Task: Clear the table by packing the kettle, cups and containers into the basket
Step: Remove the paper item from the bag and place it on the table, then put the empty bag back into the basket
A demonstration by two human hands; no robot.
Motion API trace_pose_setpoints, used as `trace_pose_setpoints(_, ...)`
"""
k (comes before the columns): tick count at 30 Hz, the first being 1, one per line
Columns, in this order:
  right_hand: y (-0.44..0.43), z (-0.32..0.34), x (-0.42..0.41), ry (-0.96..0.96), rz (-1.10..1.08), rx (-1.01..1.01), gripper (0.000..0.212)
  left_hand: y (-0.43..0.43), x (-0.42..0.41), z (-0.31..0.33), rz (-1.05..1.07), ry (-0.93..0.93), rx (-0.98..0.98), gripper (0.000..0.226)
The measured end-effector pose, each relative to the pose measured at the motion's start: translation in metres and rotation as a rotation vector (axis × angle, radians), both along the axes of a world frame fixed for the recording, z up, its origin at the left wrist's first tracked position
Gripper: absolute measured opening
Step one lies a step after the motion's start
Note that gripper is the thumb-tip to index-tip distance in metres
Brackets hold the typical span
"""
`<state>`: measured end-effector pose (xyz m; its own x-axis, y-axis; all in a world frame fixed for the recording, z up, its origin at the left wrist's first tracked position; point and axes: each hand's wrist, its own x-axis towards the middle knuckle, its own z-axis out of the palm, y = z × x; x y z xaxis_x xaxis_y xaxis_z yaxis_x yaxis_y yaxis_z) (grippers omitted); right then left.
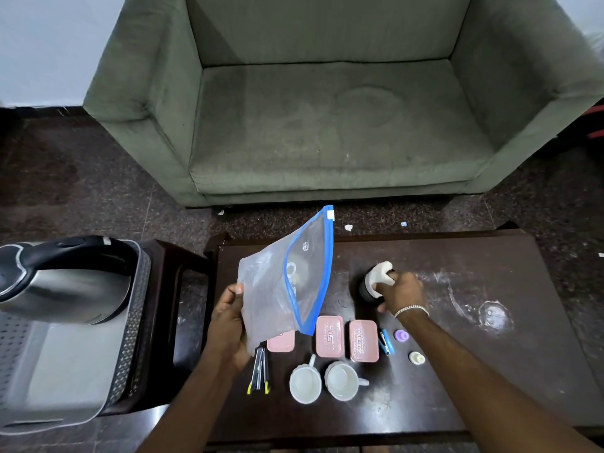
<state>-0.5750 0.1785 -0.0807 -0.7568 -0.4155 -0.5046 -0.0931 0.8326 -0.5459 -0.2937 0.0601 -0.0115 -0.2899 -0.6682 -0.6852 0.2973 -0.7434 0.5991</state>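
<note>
We see left hand [230, 325] pinching clear zip bag [287, 286] above table [474, 371]. Right hand [400, 294] wrapped round dark jar [367, 289], maybe lidded. Kettle [62, 282] in basket [130, 322]; cups [305, 384], pink containers [330, 336] on table.

The left hand [228, 325] held a clear blue-edged zip bag [287, 289] above the dark table [457, 387], while the right hand [400, 294] gripped a dark jar with a white lid [376, 281]. Three pink containers [330, 336] and two white cups [322, 382] sat near; the kettle [62, 279] lay in the basket [137, 322].
</note>
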Motion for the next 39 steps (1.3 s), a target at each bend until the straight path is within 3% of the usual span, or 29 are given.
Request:
trace_pose_setpoints(3, 0.005, 0.01, 0.002, 0.05, -0.005, 0.02, 0.034, 0.001, -0.002, 0.001, 0.002, -0.012, -0.009, 0.028)
trace_pose_setpoints(6, 0.015, 0.038, 0.011, 0.321, 0.014, 0.003, 0.057, 0.003, -0.001, 0.002, -0.007, -0.021, -0.012, 0.027)
trace_pose_setpoints(8, 0.016, 0.079, 0.026, 0.341, -0.052, -0.293, 0.048, 0.004, -0.001, 0.002, -0.003, -0.034, -0.023, 0.027)
trace_pose_setpoints(10, 0.015, 0.124, 0.045, 0.201, -0.104, -0.64, 0.033, 0.006, -0.001, 0.0, 0.017, -0.06, -0.042, 0.028)
trace_pose_setpoints(12, 0.013, 0.164, 0.069, 0.013, -0.023, -0.823, 0.036, 0.007, -0.002, -0.003, 0.037, -0.101, -0.076, 0.029)
trace_pose_setpoints(15, 0.011, 0.191, 0.102, -0.108, 0.221, -0.645, 0.058, 0.009, -0.005, -0.006, 0.083, -0.139, -0.145, 0.027)
trace_pose_setpoints(18, 0.003, 0.181, 0.114, -0.075, 0.227, -0.417, 0.046, 0.012, -0.004, -0.006, 0.094, -0.124, -0.18, 0.029)
trace_pose_setpoints(20, -0.003, 0.176, 0.112, -0.101, 0.161, -0.482, 0.024, 0.013, 0.003, -0.007, 0.06, -0.103, -0.178, 0.036)
trace_pose_setpoints(22, -0.006, 0.178, 0.106, 0.018, 0.22, -0.571, 0.031, 0.014, 0.013, -0.009, 0.028, -0.087, -0.139, 0.037)
trace_pose_setpoints(25, -0.011, 0.192, 0.096, 0.066, 0.395, -0.699, 0.04, 0.014, 0.027, -0.012, 0.046, -0.176, -0.145, 0.022)
trace_pose_setpoints(28, -0.017, 0.207, 0.083, 0.032, 0.552, -0.75, 0.037, 0.003, 0.037, 0.004, 0.078, -0.235, -0.346, 0.037)
trace_pose_setpoints(31, -0.024, 0.221, 0.068, -0.078, 0.626, -0.798, 0.032, -0.011, 0.039, 0.03, -0.068, -0.19, -0.61, 0.056)
trace_pose_setpoints(35, -0.031, 0.23, 0.047, -0.275, 0.559, -0.871, 0.031, -0.019, 0.024, 0.056, -0.307, -0.054, -0.703, 0.052)
trace_pose_setpoints(39, -0.037, 0.213, 0.039, -0.205, 0.287, -0.977, 0.068, -0.014, 0.011, 0.066, -0.27, -0.026, -0.738, 0.04)
